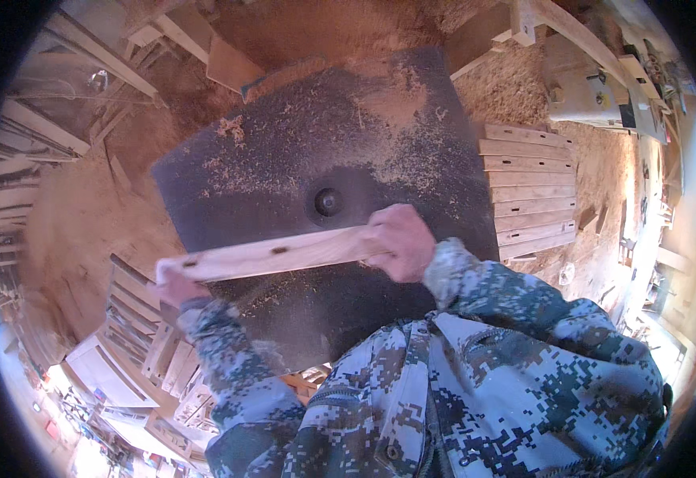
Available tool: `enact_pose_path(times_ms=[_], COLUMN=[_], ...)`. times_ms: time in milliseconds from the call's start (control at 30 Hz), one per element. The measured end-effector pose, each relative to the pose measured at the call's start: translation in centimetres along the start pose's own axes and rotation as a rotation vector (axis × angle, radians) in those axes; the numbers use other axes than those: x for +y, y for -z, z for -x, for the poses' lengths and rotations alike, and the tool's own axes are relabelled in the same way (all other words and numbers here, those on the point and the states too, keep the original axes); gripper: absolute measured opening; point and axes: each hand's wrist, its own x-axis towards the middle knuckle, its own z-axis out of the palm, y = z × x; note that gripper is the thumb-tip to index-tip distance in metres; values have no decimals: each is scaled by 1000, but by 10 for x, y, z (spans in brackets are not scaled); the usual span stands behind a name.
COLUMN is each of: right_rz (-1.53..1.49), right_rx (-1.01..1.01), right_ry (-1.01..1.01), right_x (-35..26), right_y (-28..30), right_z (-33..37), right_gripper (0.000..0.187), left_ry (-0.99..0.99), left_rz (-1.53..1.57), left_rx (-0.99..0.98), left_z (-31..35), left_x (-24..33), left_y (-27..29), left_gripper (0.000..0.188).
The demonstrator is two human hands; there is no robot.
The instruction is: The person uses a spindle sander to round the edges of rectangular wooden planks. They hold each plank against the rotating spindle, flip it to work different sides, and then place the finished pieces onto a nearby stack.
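Note:
A pale wooden slat (300, 250) with dark slots cut in its face spans the space between my two hands. My left hand (179, 284) is closed round its left end, and my right hand (402, 241) grips its right end. The slat lies across a dark machine table (260, 199), tilted a little with the right end farther off. Just beyond it, a round cutter spindle (329, 201) sits in a hole in the tabletop. Whether the slat rests on the table or hangs just above it, I cannot tell.
Wood shavings (392, 163) are strewn over the table. A row of slotted slats (531, 185) lies to the right. More slatted pieces (134, 307) are stacked at the lower left. Boards (101, 56) lean at the far left, and timber frames (579, 40) stand at the far right.

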Motion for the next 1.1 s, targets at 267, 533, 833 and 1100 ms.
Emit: enact_pose_path(times_ms=[267,533,833,1100], right_rz=[91,54,6,-75], right_rx=[371,494,491,447], right_ry=[-543,-722,-735,-769], right_x=[43,30,17,3], right_y=[84,74,63,61], right_z=[219,322,316,312], right_gripper=[13,16,16,17], left_ry=[-512,-547,-537,-590], left_rz=[-329,-98,-67,-66], left_rx=[-213,-158,-199,-262], left_z=[243,324,317,312], left_x=[77,76,83,92], left_y=[-71,-98,-109,-110], left_gripper=[37,28,33,31])
